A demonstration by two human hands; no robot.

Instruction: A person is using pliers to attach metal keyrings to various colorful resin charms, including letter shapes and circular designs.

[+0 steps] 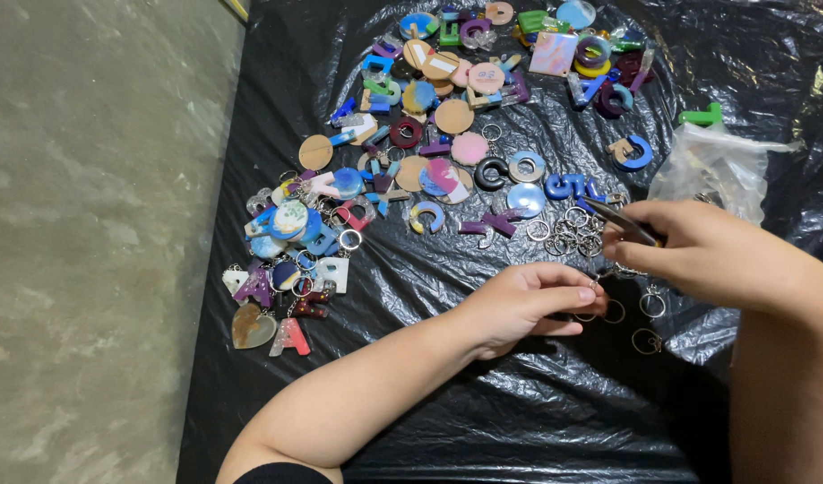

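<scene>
Your left hand (528,303) pinches a small metal ring (594,287) at the sheet's centre. Your right hand (698,249), at three o'clock, grips pliers (628,221). Loose rings (568,229) lie at twelve, coloured letter charms (295,242) at nine, on black plastic sheet (537,412).

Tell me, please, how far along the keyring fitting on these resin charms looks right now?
Done: charms at the left already carry rings. In hand: the left hand pinches a small ring while the right hand holds pliers. Left: many ringless charms and loose rings.
</scene>
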